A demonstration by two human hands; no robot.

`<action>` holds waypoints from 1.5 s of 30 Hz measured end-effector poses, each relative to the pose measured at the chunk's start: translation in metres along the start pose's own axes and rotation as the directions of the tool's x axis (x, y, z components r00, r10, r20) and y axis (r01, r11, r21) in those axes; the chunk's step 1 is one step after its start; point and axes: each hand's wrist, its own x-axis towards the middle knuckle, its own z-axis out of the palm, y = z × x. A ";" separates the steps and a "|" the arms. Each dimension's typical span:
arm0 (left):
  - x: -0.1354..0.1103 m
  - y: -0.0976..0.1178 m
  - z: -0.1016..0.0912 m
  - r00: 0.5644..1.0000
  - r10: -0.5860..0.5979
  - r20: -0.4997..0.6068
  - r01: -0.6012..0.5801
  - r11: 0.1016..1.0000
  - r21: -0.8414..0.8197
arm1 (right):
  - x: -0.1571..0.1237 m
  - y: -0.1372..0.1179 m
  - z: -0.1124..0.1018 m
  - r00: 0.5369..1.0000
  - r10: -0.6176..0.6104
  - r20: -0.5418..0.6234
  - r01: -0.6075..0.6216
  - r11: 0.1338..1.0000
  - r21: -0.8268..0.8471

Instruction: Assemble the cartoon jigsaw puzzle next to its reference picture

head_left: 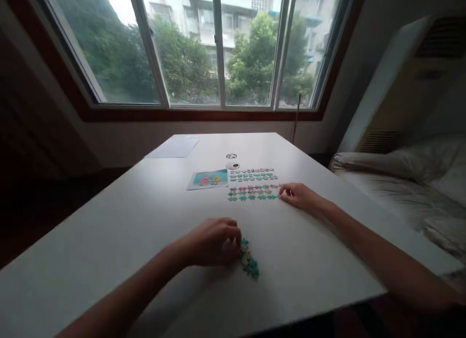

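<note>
Small teal and pink jigsaw pieces lie in several rows [254,185] on the white table [127,231]. My right hand [299,196] rests at the right end of the nearest rows, fingertips touching a piece there. My left hand [217,240] is curled on the table nearer to me, its fingers against a small heap of teal puzzle pieces [249,264]. A picture card [208,179] with a teal and yellow image lies just left of the rows.
A sheet of paper [175,147] lies at the table's far left. Two small round objects [232,164] sit behind the rows. Beyond the table is a wide window [218,47]; a bed with pale bedding [407,183] stands on the right.
</note>
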 end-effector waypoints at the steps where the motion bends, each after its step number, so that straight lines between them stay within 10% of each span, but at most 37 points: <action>1: 0.000 0.001 0.000 1.000 0.001 0.000 -0.001 1.000 0.005 | 0.000 0.001 0.000 1.000 0.008 0.005 -0.008 1.000 -0.004; 11: 0.000 -0.001 -0.001 0.999 -0.011 -0.042 0.011 1.000 -0.001 | -0.002 -0.014 -0.002 0.997 -0.015 -0.081 0.016 1.000 0.012; 24: 0.010 -0.005 0.012 0.947 -0.203 -0.249 0.135 0.955 -0.265 | -0.031 -0.123 0.027 0.953 -0.301 -0.039 0.299 0.911 0.283; 38: 0.011 -0.001 0.013 0.952 -0.173 -0.254 0.105 0.960 -0.259 | -0.031 -0.121 0.029 0.942 -0.305 -0.141 0.335 0.879 0.338; 45: 0.003 -0.012 -0.001 0.975 -0.148 -0.164 0.140 0.988 -0.064 | -0.013 -0.078 0.009 0.905 -0.017 -0.426 0.181 0.920 0.347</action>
